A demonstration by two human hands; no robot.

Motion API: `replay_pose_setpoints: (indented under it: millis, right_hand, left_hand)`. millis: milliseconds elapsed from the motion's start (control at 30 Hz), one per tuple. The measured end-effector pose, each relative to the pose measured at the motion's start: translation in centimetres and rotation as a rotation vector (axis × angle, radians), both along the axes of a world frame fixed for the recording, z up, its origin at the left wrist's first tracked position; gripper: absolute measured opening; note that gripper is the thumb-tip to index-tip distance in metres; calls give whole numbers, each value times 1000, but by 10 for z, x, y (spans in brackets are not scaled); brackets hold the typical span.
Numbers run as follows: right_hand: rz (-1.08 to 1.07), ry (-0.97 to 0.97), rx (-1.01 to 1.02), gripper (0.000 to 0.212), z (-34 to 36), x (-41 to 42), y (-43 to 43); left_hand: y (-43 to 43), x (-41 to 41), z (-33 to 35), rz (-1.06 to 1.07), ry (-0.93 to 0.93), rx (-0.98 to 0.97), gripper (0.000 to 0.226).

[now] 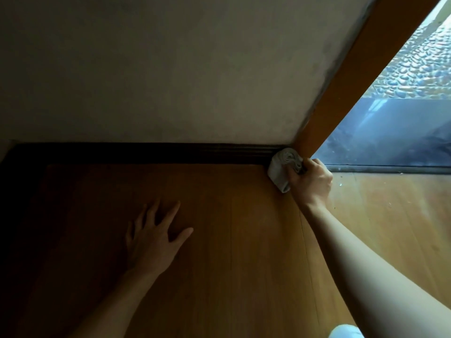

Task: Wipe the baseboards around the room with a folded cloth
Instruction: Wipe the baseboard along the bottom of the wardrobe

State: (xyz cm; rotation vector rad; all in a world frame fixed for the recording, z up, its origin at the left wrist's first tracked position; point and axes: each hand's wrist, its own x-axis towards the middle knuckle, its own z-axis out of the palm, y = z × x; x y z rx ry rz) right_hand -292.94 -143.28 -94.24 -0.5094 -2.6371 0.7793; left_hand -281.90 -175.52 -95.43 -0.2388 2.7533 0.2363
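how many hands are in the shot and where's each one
2. The left hand lies flat on the wooden floor, fingers spread. The right hand grips the cloth at the right end of the dark baseboard, beside the wooden post.

Smooth wood floor (219,240), dark glossy baseboard (146,153), matt plaster wall (170,69), soft cloth (280,167), pebbled glass (419,62).

Head view faces down, seemingly close to floor (231,252) and baseboard (146,154).
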Motion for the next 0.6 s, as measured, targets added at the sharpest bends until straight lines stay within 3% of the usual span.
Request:
replay_pose_setpoints:
  millis: [200,367,600]
  right_hand:
    - [104,20,16,25,1,-3,-5]
    - [-4,29,1,25,-1,3,-2]
    - [51,-3,-11,28,-1,-4,-22]
  left_hand:
    - [2,-1,0,10,-2,5,88]
    - [1,-1,0,10,-5,8,87]
    - [1,-1,0,4,-4,3,89]
